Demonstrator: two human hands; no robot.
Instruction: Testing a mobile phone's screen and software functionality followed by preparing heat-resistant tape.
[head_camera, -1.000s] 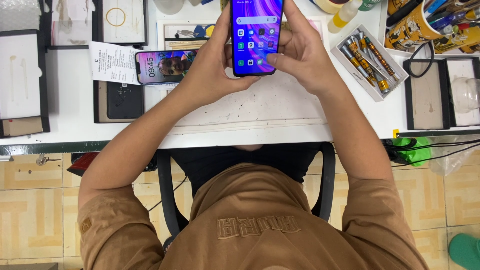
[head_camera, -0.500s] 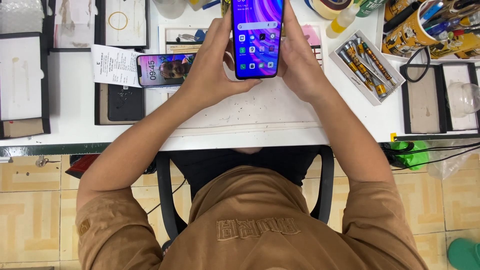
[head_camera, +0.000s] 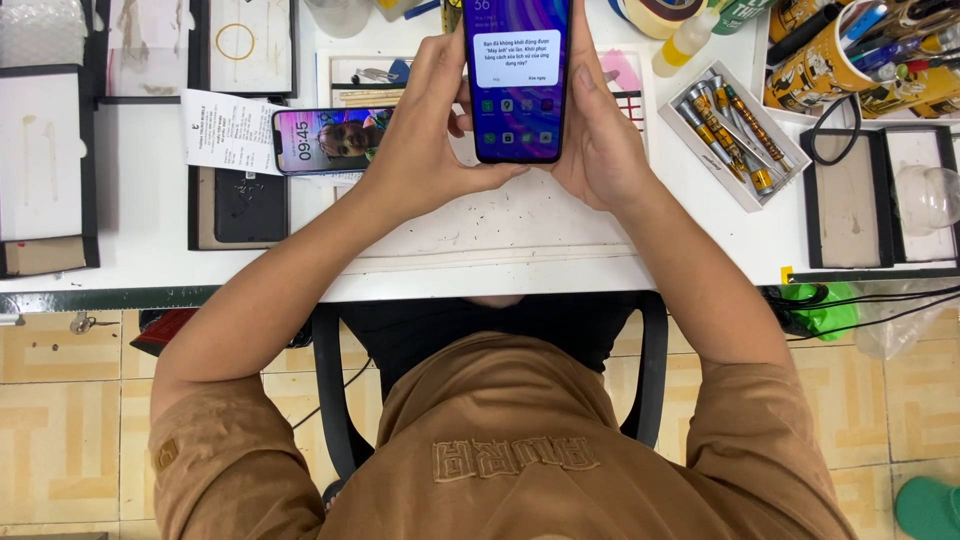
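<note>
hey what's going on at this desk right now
A person seated at a white workbench holds a smartphone upright in both hands, left hand and right hand gripping its sides. Its lit screen shows a pop-up box. A second phone lies lit on the bench, and a tray of screwdrivers sits to the right.

Pretty packed white workbench (head_camera: 140, 200) here. On the left side there's a second phone (head_camera: 330, 140) lying flat with its screen lit, right next to a printed paper slip (head_camera: 228, 130), with a dark flat pad (head_camera: 238, 208) just below them. A scuffed white work mat (head_camera: 520, 225) covers the middle. Over on the right sits a small white tray of screwdrivers (head_camera: 733, 135), then some black-framed trays (head_camera: 878, 195) at the far edge, and a cup full of tools (head_camera: 850, 50) up top.
</note>
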